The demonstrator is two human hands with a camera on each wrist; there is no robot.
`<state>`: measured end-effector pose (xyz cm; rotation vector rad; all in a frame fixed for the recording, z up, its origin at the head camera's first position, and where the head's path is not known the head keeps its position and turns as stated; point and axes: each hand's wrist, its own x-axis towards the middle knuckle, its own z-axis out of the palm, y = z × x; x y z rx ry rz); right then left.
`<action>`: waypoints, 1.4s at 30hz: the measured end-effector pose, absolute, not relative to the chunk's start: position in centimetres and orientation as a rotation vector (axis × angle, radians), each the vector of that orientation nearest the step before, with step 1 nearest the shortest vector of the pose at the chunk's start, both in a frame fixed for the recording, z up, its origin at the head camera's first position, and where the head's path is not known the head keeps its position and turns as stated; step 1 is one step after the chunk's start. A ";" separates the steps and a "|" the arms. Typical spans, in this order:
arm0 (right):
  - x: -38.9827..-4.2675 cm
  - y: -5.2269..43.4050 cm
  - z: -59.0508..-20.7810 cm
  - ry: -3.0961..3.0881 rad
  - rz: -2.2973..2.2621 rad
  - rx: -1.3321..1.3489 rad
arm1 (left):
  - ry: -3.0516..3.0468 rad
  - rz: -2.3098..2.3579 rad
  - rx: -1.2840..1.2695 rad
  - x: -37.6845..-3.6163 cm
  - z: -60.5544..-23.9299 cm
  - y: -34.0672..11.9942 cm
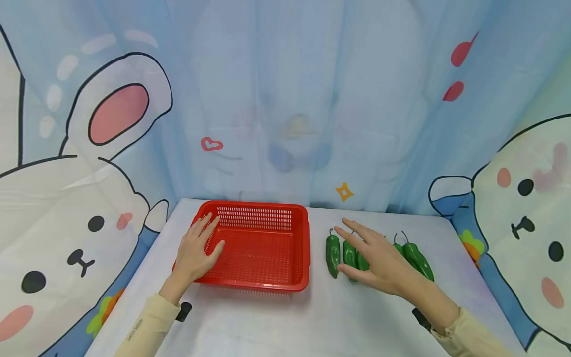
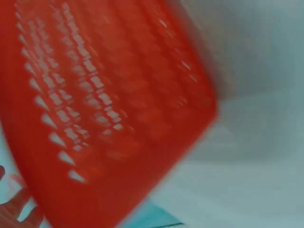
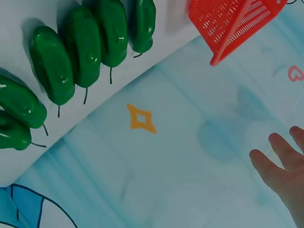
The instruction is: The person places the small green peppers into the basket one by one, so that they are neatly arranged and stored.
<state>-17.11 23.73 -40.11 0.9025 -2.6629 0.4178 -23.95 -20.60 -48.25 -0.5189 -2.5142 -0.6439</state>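
Note:
Over the left side of a red plastic basket (image 1: pixel 254 286) is my left hand (image 1: pixel 195 253), its fingers spread and holding nothing. In the left wrist view the basket (image 2: pixel 156 95) is blurred, and fingertips show at the lower left corner. My right hand (image 1: pixel 379 260) hovers with spread fingers above a row of green peppers (image 1: pixel 332 255), partly hiding the middle ones. Farther right, another green pepper (image 1: pixel 418 260) leans at an angle. The right wrist view shows several peppers (image 3: pixel 83 45) side by side with thin stems, and the right hand (image 3: pixel 285 175) apart from them.
A white-covered table (image 1: pixel 250 327) carries the basket and peppers. Behind it hangs a light blue curtain (image 1: pixel 285 99) printed with white cartoon animals, which also wraps the left and right sides. The basket stands left of the peppers, a narrow strip of tabletop between them.

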 end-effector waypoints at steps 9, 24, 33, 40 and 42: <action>-16.7 24.2 -40.3 -2.681 0.629 0.852 | -2.611 -0.749 -0.304 -25.3 -50.2 -23.0; -16.8 27.7 -40.8 -2.630 1.170 0.625 | -2.774 -0.927 -0.242 -26.0 -50.0 -24.9; -17.3 30.7 -41.4 -2.602 1.270 0.469 | -2.754 -0.993 -0.337 -25.9 -49.8 -25.6; -17.8 32.4 -42.0 -2.602 1.348 0.375 | -2.763 -1.031 -0.308 -25.9 -49.8 -25.6; -17.9 33.0 -42.4 -2.601 1.402 0.341 | -2.769 -1.038 -0.295 -25.9 -49.9 -25.6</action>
